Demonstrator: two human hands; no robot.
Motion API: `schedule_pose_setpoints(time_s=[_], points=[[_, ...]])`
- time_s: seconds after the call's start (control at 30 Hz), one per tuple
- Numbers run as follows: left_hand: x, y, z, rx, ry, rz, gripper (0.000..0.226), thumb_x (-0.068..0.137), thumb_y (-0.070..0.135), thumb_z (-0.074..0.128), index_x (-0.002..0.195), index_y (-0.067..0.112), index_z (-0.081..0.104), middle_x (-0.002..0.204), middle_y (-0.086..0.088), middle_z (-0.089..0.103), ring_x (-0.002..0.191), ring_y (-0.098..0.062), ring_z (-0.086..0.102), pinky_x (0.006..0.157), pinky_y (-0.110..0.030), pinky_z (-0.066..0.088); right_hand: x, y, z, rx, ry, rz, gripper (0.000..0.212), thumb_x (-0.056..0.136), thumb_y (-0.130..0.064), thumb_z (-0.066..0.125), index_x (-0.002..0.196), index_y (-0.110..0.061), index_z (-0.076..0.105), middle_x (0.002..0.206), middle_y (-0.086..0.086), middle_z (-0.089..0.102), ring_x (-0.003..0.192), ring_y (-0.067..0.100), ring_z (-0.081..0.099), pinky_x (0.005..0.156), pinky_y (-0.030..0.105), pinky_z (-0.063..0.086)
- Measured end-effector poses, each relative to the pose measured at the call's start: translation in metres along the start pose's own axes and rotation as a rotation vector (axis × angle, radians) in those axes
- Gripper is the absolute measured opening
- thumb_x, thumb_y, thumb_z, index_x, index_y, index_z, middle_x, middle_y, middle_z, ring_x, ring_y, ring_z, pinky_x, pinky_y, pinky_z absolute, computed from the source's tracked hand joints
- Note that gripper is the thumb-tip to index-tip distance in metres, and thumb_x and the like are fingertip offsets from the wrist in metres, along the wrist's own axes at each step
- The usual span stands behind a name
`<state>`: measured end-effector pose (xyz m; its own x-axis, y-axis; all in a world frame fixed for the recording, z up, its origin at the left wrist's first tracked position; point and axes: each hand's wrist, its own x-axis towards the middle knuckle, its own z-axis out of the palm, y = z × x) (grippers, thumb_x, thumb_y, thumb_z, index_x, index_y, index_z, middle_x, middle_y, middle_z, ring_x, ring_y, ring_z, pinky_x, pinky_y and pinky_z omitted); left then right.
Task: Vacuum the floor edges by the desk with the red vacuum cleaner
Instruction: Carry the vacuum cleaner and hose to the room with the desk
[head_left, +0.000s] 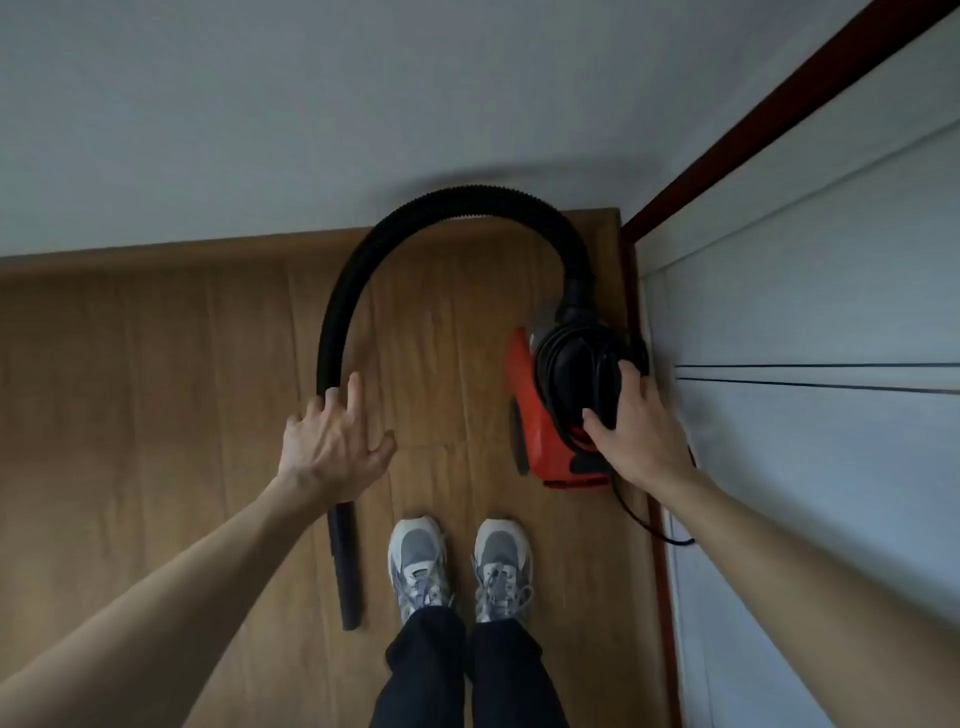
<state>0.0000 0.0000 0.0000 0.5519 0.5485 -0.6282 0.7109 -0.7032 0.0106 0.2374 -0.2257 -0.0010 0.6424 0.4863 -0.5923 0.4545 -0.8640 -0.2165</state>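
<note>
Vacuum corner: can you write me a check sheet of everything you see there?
Surface: wooden floor.
Job's things: red vacuum cleaner near the white panel; black hose arches to a nozzle tube lying beside the shoes.
Clutter: nothing seen.
Hands: left hand rests on the hose, fingers fairly straight; right hand grips the vacuum's black top.
Cables: black cord coiled on the vacuum, a loop trailing by the panel.
Surroundings: white wall ahead, dark red trim.

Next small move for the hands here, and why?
Probably close the left hand round the hose above the nozzle: its fingers only touch the hose, the nozzle lies on the floor, and the right hand grips the red vacuum cleaner.
</note>
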Motion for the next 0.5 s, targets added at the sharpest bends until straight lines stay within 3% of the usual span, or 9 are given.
schedule_pose_setpoints(time_s=[0.27,0.5], points=[[0.035,-0.039,0.057,-0.165,-0.065,-0.149,0.081,0.092,0.057,0.048,0.149,0.011,0.013,0.131,-0.023,0.051,0.112,-0.038,0.056,0.084,-0.048,0.053,0.031,0.001,0.041,0.162,0.256,0.014,0.068,0.093,-0.039,0.061,0.144,-0.007,0.031,0.136,0.020,0.052,0.117,0.038,0.056,0.086,0.046,0.054],[0.068,-0.066,0.105,-0.305,-0.103,-0.255,0.076,0.090,0.057,0.050,0.145,0.017,0.016,0.123,-0.024,0.054,0.101,-0.040,0.060,0.081,-0.052,0.055,0.052,0.006,0.068,0.348,0.338,0.064,0.060,0.097,-0.042,0.057,0.142,-0.012,0.031,0.131,0.018,0.059,0.112,0.035,0.061,0.084,0.038,0.053]])
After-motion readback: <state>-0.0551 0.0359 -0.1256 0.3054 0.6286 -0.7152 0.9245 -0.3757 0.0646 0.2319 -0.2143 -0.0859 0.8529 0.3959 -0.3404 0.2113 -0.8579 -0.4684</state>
